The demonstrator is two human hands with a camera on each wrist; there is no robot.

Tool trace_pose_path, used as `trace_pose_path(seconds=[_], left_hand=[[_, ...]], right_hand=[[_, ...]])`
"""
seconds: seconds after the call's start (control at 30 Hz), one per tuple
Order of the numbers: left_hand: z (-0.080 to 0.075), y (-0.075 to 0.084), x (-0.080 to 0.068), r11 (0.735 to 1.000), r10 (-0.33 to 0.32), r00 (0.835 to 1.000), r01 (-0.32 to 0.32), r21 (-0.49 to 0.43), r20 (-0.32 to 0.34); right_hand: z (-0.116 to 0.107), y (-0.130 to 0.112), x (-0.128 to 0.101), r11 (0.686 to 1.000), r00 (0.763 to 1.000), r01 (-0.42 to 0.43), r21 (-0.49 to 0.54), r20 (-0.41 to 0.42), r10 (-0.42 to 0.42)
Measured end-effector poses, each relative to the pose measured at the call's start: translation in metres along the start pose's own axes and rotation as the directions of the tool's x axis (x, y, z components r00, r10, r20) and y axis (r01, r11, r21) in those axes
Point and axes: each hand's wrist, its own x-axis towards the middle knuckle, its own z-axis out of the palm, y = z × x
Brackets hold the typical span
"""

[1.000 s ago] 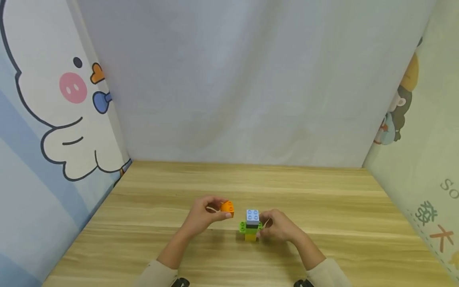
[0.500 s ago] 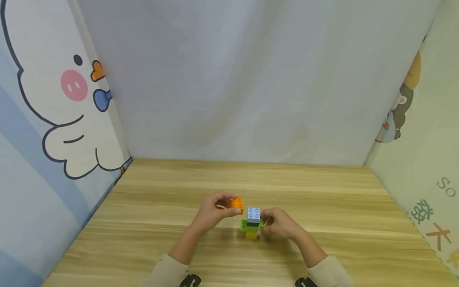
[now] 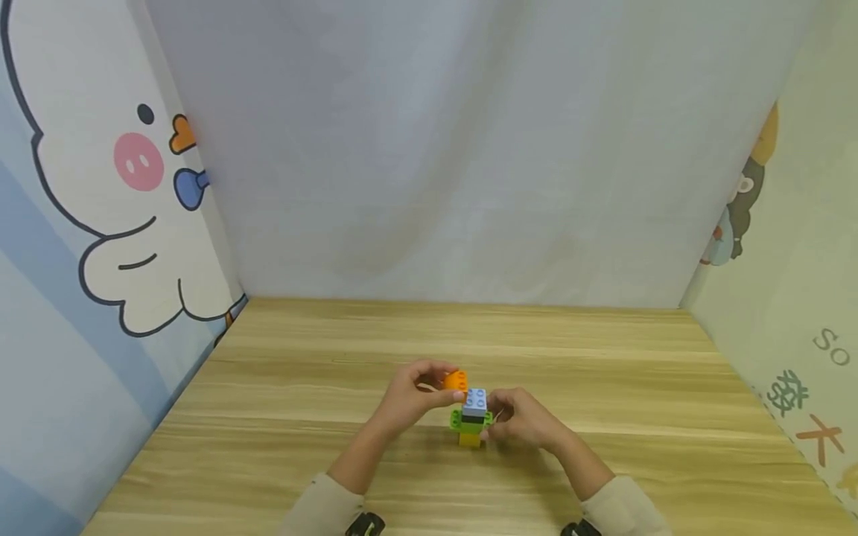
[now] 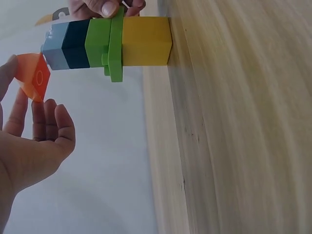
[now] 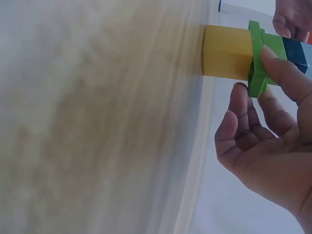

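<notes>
A toy brick tower stands upright on the table: a yellow brick (image 4: pixel 146 41) at the bottom, a flat green plate (image 4: pixel 115 48), a green brick (image 4: pixel 97 43), a dark brick (image 4: pixel 75 45) and a light blue brick (image 3: pixel 474 403) on top. My left hand (image 3: pixel 410 400) pinches an orange brick (image 3: pixel 456 381) between thumb and fingers. In the left wrist view this brick (image 4: pixel 34 73) has a sloped side and is right at the light blue brick's studs. My right hand (image 3: pixel 526 424) grips the tower's right side, its thumb on the green plate (image 5: pixel 256 58).
The wooden table (image 3: pixel 302 350) spreads around the tower. A pale curtain (image 3: pixel 429 164) hangs behind it. Printed panels with cartoon figures stand on the left (image 3: pixel 100 223) and right (image 3: pixel 791 298).
My left hand has carried the orange brick rightward, from beside the tower to the edge of its light blue top brick. My right hand has stayed at the tower.
</notes>
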Motion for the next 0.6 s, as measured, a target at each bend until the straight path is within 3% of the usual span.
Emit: trace_pose_path(seconds=[0.27,0.6], left_hand=[[0.004,0.004,0.001,1.000,0.000,1.000,0.000,-0.024,0.005],[0.016,0.008,0.004,0.998,-0.008,0.999,0.010,-0.061,0.043]], right_hand=[[0.004,-0.001,-0.003,0.996,0.999,-0.041,0.083,-0.027,0.044],[0.004,-0.002,-0.006,0.993,0.996,-0.077,0.087,-0.033,0.081]])
